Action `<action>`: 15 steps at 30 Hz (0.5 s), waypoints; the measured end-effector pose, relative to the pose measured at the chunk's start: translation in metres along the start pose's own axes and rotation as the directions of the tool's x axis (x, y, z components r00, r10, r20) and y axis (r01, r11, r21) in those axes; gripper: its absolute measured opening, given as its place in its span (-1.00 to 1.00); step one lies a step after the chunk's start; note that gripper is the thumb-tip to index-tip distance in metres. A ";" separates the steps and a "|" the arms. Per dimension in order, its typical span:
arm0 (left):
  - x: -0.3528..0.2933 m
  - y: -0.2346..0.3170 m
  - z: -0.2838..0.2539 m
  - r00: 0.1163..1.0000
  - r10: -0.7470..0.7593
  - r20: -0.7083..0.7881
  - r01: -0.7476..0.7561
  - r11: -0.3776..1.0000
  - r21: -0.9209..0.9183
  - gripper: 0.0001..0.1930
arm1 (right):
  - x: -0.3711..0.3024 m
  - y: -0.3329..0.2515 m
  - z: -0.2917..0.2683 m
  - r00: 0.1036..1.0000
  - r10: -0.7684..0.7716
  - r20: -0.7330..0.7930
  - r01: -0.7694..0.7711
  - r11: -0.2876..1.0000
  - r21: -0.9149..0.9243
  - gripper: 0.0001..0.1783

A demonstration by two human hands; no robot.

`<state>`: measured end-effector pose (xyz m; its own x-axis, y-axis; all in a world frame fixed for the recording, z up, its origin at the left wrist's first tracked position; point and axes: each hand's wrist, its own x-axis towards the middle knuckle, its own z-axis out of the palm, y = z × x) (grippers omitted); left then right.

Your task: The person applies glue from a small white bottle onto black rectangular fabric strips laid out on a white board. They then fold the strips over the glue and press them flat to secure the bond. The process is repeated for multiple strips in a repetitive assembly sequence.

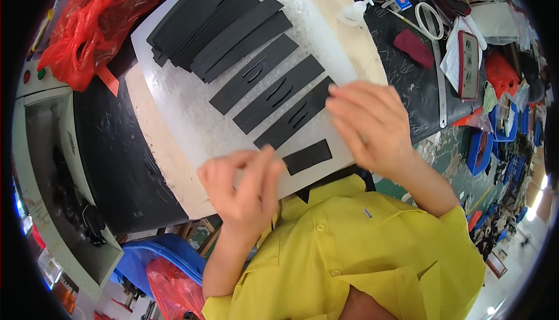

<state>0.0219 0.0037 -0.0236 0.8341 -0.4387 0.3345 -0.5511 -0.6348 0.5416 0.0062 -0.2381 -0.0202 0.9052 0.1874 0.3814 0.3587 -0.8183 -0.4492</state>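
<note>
Hands (377,126) over white board (177,107); green floor (435,171) beyond.

Bright, even light, glaring lamp (536,202) at far right, blurred left grip (237,189), bent edges, black corners

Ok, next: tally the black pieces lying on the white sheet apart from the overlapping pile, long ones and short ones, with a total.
Long black strips: 3
Short black piece: 1
Total: 4
</note>
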 end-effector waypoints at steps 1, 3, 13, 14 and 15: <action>0.005 -0.006 0.007 0.998 -0.042 -0.043 0.044 0.998 0.033 -0.78 | 0.003 0.008 0.009 0.999 0.010 -0.046 -0.012 0.999 -0.045 -0.70; 0.009 -0.009 0.011 0.996 -0.033 -0.085 0.042 0.994 0.103 -0.72 | 0.003 0.011 0.017 0.997 0.014 -0.080 -0.024 0.992 -0.124 -0.67; 0.004 -0.009 0.012 0.998 -0.036 -0.056 0.041 0.995 0.091 -0.77 | 0.011 0.005 0.000 0.990 0.138 0.010 -0.137 0.972 0.190 -0.70; 0.006 -0.010 0.011 0.997 -0.033 -0.063 0.036 0.998 0.048 -0.79 | 0.011 0.005 -0.004 0.962 0.250 0.110 -0.271 0.928 0.257 -0.73; 0.006 -0.010 0.010 0.997 -0.030 -0.070 0.030 1.000 0.004 -0.81 | 0.012 0.003 -0.010 0.912 0.349 0.216 -0.403 0.862 0.308 -0.75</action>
<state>0.0324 0.0010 -0.0346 0.8500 -0.3738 0.3712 -0.5256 -0.6502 0.5486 0.0161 -0.2441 -0.0088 0.9999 0.0029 0.0163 0.0146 -0.6133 -0.7897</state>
